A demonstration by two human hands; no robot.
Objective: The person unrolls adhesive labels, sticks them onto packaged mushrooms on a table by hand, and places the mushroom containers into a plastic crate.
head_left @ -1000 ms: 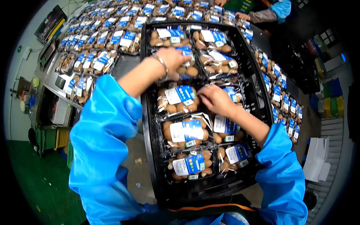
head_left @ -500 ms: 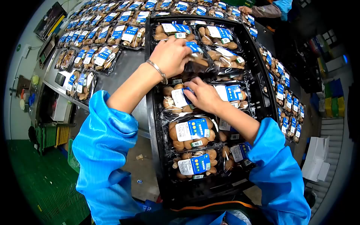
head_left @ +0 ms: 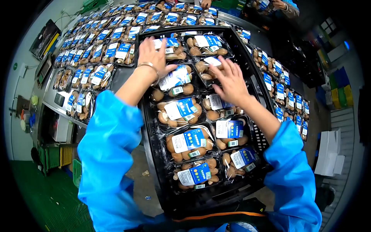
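Note:
A black crate [head_left: 149, 154] holds two columns of film-wrapped trays of brown mushrooms with blue and white labels. My left hand [head_left: 154, 58], with a bracelet at the wrist, is spread over the crate's upper left, its thumb by a mushroom pack [head_left: 176, 80] in the left column. My right hand [head_left: 232, 83] rests with fingers apart on a pack [head_left: 205, 69] in the right column and covers part of it. Lower down lie more packs, among them a large one [head_left: 189, 143] and one at the right [head_left: 230, 131], all label side up.
Rows of similar packs [head_left: 102, 35] cover the metal table [head_left: 52, 91] beyond and left of the crate. More packs [head_left: 286, 100] lie to the right. Other people's hands [head_left: 279, 4] show at the top. Green crates [head_left: 52, 154] stand at the lower left.
My left hand has let go of the pack it held, which now lies in the left column, and has opened. My right hand has moved from the left column to the right column.

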